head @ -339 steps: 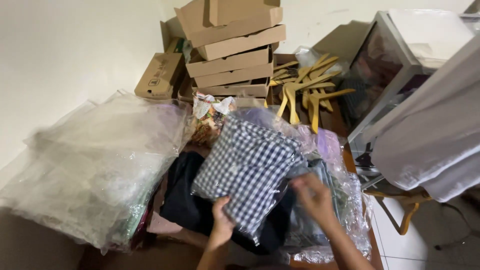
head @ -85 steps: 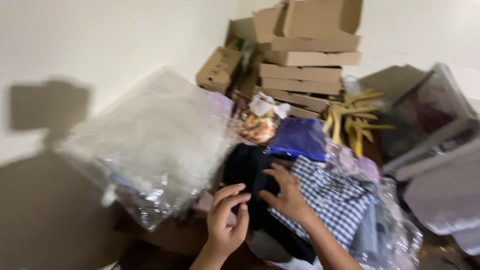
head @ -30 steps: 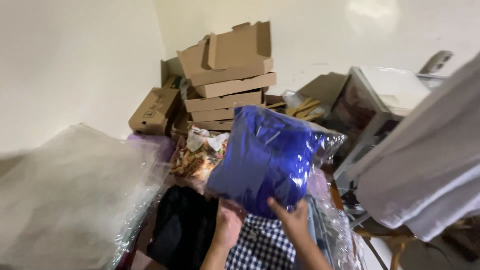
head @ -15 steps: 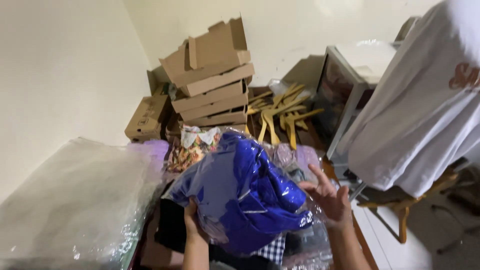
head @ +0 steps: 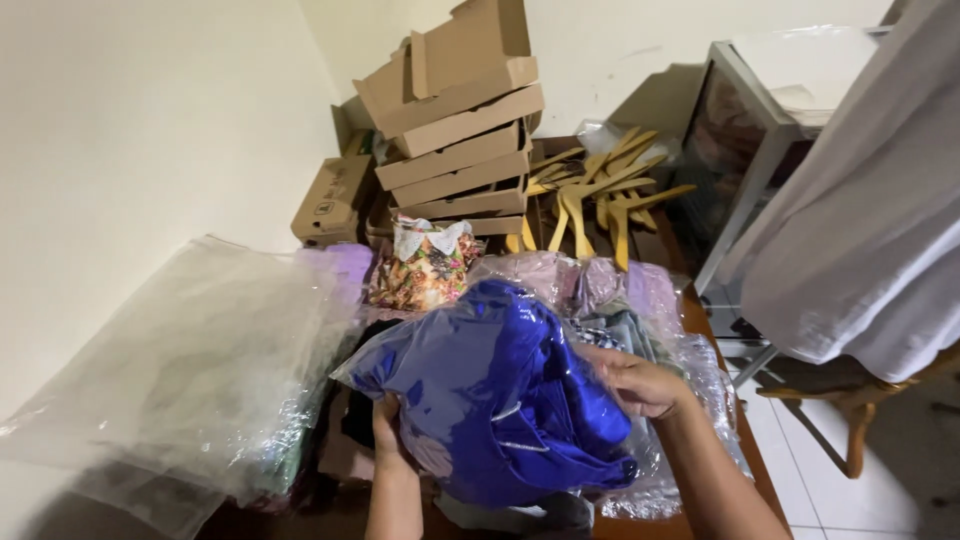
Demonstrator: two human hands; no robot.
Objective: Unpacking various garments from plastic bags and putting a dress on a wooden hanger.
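Observation:
A blue garment in a clear plastic bag [head: 490,390] is held low in front of me over a heap of bagged clothes. My left hand [head: 387,437] grips its lower left edge from below. My right hand [head: 632,380] rests on its right side, fingers closed on the plastic. Under and behind it lie a pinkish bagged garment [head: 580,282] and a floral bagged garment [head: 422,268].
A pile of clear plastic bags [head: 190,350] lies at the left. Stacked cardboard boxes [head: 455,130] stand against the wall, with wooden hangers [head: 600,190] beside them. A white garment [head: 870,220] hangs over a wooden chair at the right, next to a glass-fronted cabinet [head: 750,130].
The blue bagged garment has come down from an upright hold to lie lower and flatter. My right hand, briefly open beside it, now grips its right side again.

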